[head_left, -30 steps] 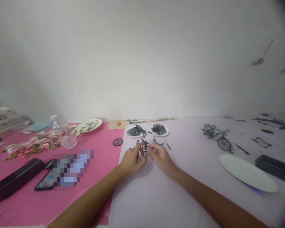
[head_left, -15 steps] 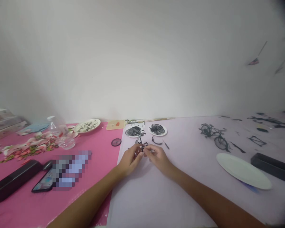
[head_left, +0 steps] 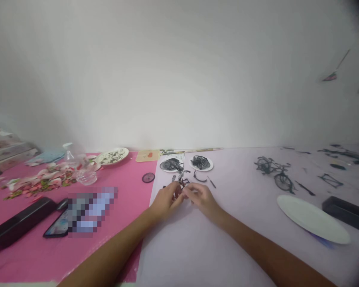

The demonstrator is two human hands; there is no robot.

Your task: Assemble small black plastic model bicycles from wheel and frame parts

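Observation:
Both of my hands meet over the pale sheet, pinching a small black model bicycle part (head_left: pixel 182 179) with a thin upright and what look like handlebars on top. My left hand (head_left: pixel 165 202) closes round its lower left side. My right hand (head_left: pixel 204 201) presses thumb and fingertips against its lower end. The fingers hide most of the lower part. Just beyond lie a curved black piece (head_left: pixel 200 177) and a slim, dark, pointed tool (head_left: pixel 211 182). To the left, a loose spoked wheel (head_left: pixel 148 177) rests on the pink cover.
Two white plates of black wheels stand behind my hands. An assembled model bicycle (head_left: pixel 275 174) is at right, near a white oval plate (head_left: pixel 312 219) and a black tray (head_left: pixel 347 213). On the left are a clear bottle (head_left: pixel 86 175), petals (head_left: pixel 44 181), a phone (head_left: pixel 56 225) and a black case (head_left: pixel 22 223).
The view has shifted slightly, so most things sit a little further right. The handlebar end of the held part shows more clearly above my fingers. Both hands keep their pinch.

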